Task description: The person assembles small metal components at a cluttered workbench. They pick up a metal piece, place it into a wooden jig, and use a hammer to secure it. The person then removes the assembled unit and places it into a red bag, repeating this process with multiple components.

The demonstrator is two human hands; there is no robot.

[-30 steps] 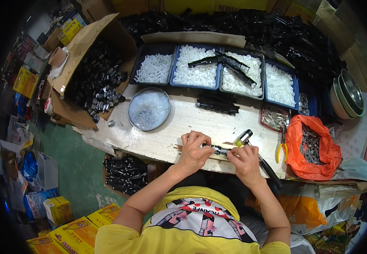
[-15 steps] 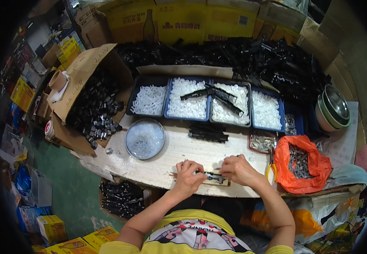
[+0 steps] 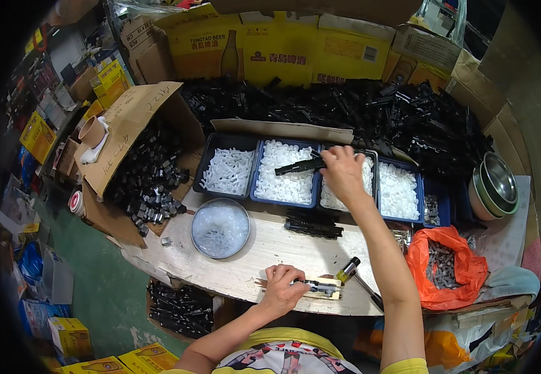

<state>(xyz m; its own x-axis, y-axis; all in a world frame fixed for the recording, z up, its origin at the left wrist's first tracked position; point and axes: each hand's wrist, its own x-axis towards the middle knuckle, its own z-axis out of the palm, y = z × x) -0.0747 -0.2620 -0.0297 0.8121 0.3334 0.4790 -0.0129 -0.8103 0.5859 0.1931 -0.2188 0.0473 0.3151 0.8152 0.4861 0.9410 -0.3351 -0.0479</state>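
Note:
My left hand [image 3: 281, 290] rests at the table's front edge, its fingers closed on a narrow black-and-grey part [image 3: 323, 287]. That part lies in a pale block-like fixture [image 3: 331, 296]. Stretched out over the white-filled trays, my right hand [image 3: 344, 174] has its fingers curled onto the black plastic pieces lying there. One long black piece [image 3: 298, 166] sticks out to the left of its fingers; the hand covers the rest. On the table between the two arms lies a small mallet-like tool with a yellow-and-black head [image 3: 348, 269] and a dark handle.
Trays of small white parts [image 3: 227, 169] stand in a row, with black pieces [image 3: 370, 112] heaped behind. Nearer are a round bowl [image 3: 220, 227] and a stack of black pieces [image 3: 313, 224]. A carton of metal parts [image 3: 149, 181] is left; an orange bag [image 3: 448, 268] is right.
My right hand has left the fixture and moved forward to the black pieces on the trays. The mallet-like tool now shows on the table. My left hand stays at the fixture; the view has shifted slightly.

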